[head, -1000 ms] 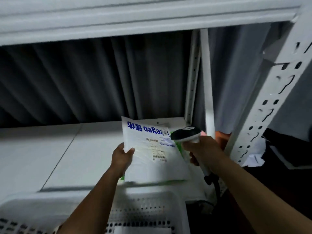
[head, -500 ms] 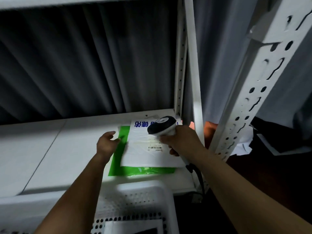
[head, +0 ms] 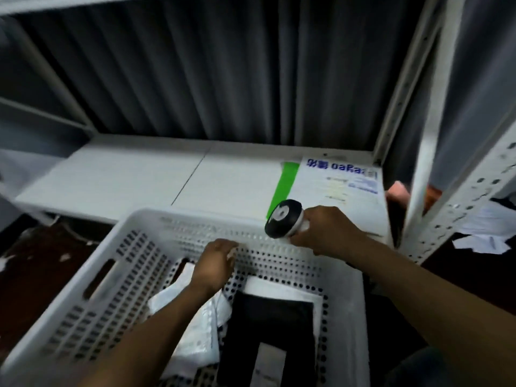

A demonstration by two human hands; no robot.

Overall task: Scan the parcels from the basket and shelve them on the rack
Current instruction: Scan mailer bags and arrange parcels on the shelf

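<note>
I record the basket [head: 111, 275] as white perforated plastic; the rack shelf [head: 125, 174] and slotted upright [head: 460, 208] as matt white painted metal; the shelved parcel [head: 335, 185] as faintly glossy plastic film; the scanner [head: 283, 222] as black-and-white plastic; the curtain [head: 195, 79] as grey pleated cloth.

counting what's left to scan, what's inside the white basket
In the basket: a black parcel with a white label lying on a white parcel, and a crumpled white bag partly under the left arm. Anything beneath these is covered.

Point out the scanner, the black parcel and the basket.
scanner [head: 282, 221]: head view, on its round black head.
black parcel [head: 270, 322]: head view, on its dark top face.
basket [head: 92, 303]: head view, on its slotted left wall.
</note>
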